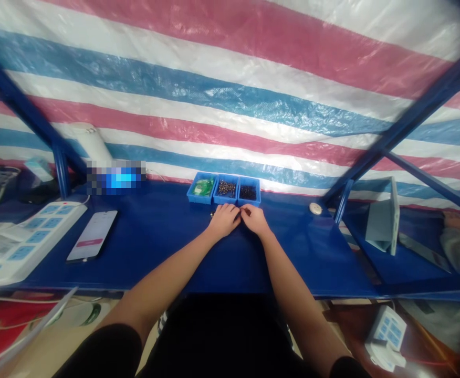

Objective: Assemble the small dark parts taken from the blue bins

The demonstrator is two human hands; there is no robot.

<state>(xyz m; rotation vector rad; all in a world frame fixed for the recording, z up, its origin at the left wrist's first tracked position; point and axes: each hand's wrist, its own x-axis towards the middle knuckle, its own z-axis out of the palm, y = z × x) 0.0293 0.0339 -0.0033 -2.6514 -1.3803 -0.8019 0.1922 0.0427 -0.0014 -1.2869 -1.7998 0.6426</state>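
Observation:
My left hand (224, 219) and my right hand (255, 219) rest close together on the blue table (167, 247), fingertips almost touching. Both hands are closed in a pinch around something too small to make out. Just behind them stand three small blue bins in a row: one with green parts (202, 188), one with dark metal parts (226, 188), one with black parts (248, 192).
A phone (92, 235) with a lit screen lies at the left. A white power strip (25, 239) sits at the far left. A small round white object (315, 208) lies right of the bins. Another person's sleeve and hand (459, 239) show at the far right, beside a propped tablet (383, 220).

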